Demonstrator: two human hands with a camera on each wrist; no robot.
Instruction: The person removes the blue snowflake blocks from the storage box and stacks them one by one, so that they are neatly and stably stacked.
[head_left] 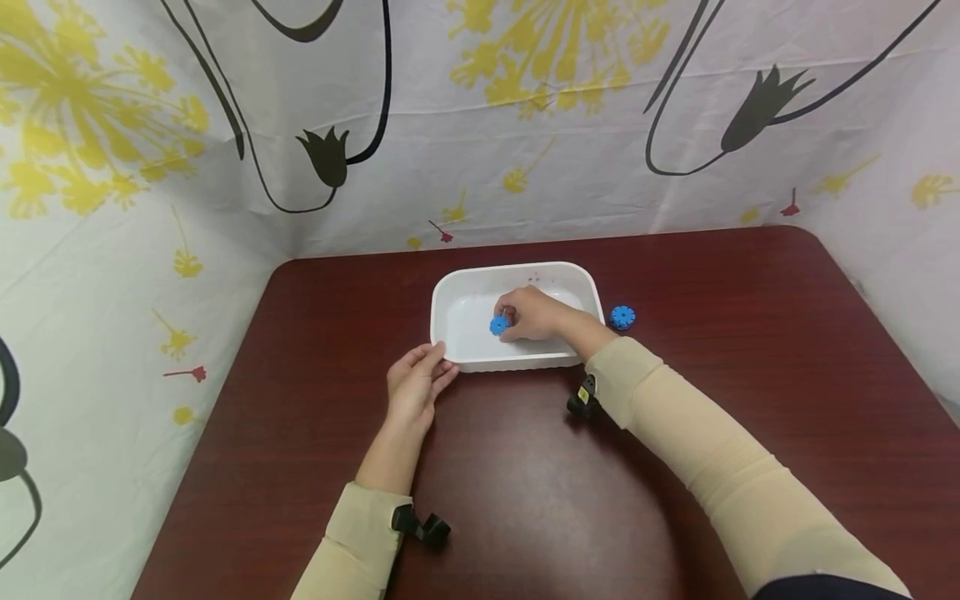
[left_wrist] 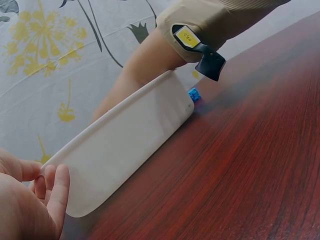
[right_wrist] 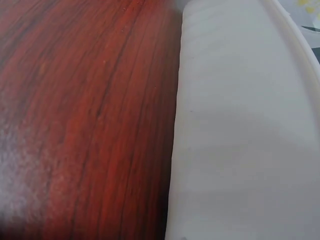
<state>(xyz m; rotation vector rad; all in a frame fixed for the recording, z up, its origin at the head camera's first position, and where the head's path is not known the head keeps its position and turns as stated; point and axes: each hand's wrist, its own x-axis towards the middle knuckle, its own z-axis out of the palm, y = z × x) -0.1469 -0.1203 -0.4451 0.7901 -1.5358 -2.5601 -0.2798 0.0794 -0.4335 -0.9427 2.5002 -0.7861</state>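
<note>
A white rectangular tray point(head_left: 517, 363) stands on the table, its outer wall filling much of both wrist views. At its near left corner my left hand point(head_left: 414, 385) pinches the rim, thumb on top and fingers against the outer wall. My right hand point(head_left: 536, 314) reaches inside the tray and pinches a blue notched disc point(head_left: 498, 325) between thumb and fingers. Whether that disc touches the tray floor I cannot tell. Just outside the tray's right end lie blue notched discs point(head_left: 622, 317), seemingly stacked, partly visible in the left wrist view too. The right wrist view does not show the right hand.
The dark red-brown wooden table point(head_left: 360, 308) extends around the tray. Behind it hangs a white cloth point(head_left: 465, 150) with yellow and dark flower prints. Small black devices point(head_left: 581, 396) are strapped at both sleeve cuffs.
</note>
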